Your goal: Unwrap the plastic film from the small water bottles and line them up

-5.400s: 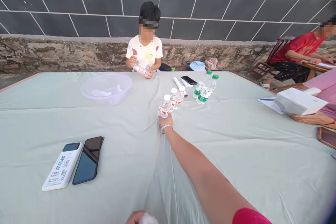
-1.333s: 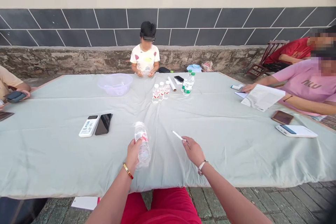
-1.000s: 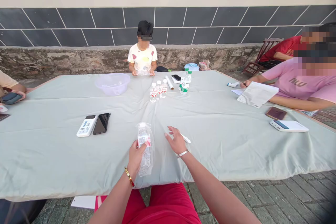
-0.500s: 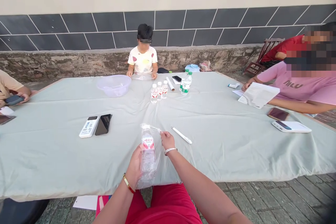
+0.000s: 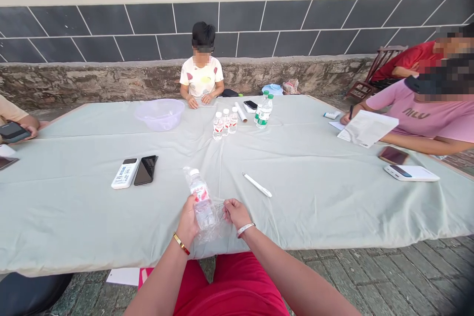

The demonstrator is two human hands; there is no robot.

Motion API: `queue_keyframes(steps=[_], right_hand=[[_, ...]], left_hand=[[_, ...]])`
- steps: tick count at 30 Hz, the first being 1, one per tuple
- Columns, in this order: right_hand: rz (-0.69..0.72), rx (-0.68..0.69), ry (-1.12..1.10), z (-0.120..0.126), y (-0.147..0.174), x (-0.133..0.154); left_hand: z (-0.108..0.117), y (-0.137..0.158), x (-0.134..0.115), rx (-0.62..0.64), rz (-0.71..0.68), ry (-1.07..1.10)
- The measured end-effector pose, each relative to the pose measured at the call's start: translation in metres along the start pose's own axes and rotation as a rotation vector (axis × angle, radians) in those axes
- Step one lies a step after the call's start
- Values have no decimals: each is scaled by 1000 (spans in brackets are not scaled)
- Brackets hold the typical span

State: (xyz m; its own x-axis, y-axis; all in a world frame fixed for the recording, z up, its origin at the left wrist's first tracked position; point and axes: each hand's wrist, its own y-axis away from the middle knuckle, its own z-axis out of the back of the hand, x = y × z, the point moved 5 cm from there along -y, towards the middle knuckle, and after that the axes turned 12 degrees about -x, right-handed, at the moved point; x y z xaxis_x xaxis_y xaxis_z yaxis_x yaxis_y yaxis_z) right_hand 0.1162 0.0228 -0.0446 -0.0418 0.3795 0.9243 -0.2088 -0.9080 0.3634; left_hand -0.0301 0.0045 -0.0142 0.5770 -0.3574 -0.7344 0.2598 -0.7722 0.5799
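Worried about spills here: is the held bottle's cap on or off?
On: a white cap sits at the top of the clear plastic bottle in the left hand. How tight it is, I cannot tell.

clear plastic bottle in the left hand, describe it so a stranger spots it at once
Find the table covered with pale green cloth, then look toward its near edge. There the left hand grips the white-capped bottle. Unlike three small clear bottles standing farther back, it sits in loose transparent film.
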Motion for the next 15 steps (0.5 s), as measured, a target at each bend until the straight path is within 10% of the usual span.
queue_keyframes(steps=[8,15], right_hand=[[342,-226,140,23,13,24],[449,-449,59,75,3,64]], left_hand=[[-16,8,-2,84,-37,76],[-94,10,-33,290,-145,84]])
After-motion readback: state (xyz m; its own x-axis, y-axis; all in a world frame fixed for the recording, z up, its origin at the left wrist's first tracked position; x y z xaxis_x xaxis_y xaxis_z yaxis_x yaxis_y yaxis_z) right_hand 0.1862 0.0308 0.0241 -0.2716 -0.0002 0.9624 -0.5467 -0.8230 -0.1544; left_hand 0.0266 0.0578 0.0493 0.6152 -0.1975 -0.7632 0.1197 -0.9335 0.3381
